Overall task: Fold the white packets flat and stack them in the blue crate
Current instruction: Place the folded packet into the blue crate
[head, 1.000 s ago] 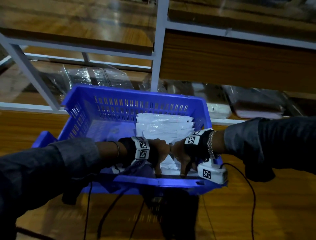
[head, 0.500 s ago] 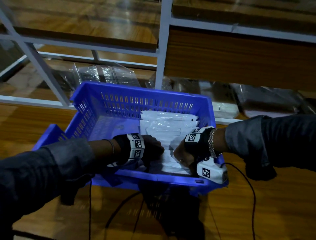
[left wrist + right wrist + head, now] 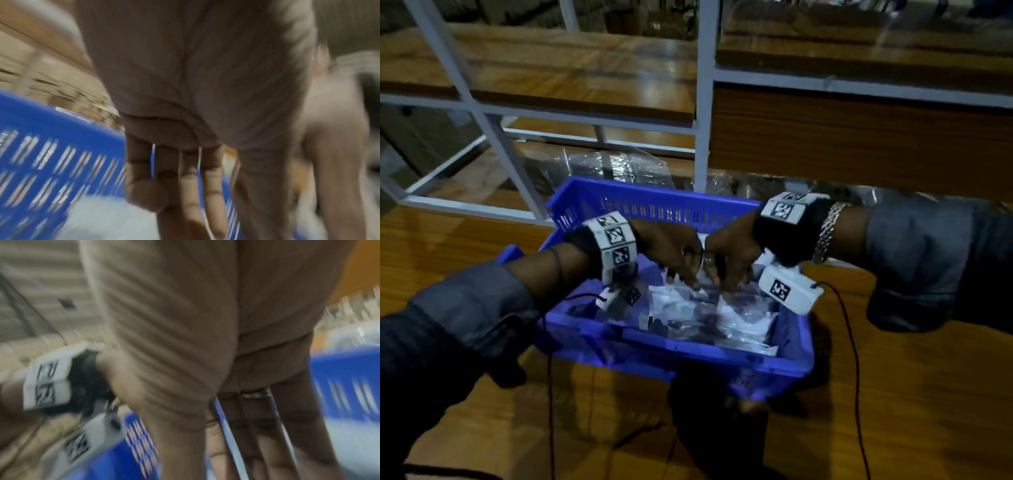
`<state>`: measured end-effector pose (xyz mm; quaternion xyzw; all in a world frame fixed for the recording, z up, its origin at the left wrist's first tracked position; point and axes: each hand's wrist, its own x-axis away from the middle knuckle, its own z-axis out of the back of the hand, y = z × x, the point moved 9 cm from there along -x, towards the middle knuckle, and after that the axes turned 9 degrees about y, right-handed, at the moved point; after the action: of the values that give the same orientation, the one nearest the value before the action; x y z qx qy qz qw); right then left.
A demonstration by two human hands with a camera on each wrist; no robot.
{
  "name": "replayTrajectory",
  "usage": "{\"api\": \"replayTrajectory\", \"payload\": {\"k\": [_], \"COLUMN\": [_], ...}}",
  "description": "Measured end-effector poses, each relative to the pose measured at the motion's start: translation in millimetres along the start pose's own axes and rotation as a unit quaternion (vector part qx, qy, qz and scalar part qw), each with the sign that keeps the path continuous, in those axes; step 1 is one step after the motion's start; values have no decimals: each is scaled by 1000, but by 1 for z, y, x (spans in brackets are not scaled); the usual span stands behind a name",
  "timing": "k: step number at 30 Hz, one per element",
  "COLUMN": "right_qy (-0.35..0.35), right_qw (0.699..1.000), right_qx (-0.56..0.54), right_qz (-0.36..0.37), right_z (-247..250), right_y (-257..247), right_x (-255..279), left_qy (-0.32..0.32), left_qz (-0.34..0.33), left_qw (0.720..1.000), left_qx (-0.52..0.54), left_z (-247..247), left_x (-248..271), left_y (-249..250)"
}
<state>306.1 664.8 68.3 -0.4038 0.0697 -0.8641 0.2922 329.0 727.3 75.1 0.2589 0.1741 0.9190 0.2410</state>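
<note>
Head view shows both hands, left hand [image 3: 674, 251] and right hand [image 3: 729, 253], risen from pressing the white packets [image 3: 709, 315] in the blue crate [image 3: 654, 205], each grip loose-fingered and empty, so that packet looks stacked.

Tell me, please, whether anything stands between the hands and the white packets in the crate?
Nothing visible does. The left hand and right hand hang side by side directly over the white packets inside the blue crate.
</note>
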Motion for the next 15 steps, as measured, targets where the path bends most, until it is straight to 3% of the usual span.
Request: {"api": "replayTrajectory", "payload": {"k": [4,8,11,15], "right_qy": [102,202,280,361], "right_qw": [993,966,938,904], "right_qx": [-29,-90,-131,-201], "right_qz": [59,134,156,109], "right_z": [36,41,19,-42], "right_y": [-5,-4,13,59], "right_x": [47,117,162,196], "left_qy": [130,216,239,211], "left_qz": [-58,-95,-125,-141], "left_qw": [986,956,937,931], "left_qx": [85,177,221,263], "left_z": [56,61,40,-19], "left_x": [47,84,95,84], "left_y": [43,79,108,142]}}
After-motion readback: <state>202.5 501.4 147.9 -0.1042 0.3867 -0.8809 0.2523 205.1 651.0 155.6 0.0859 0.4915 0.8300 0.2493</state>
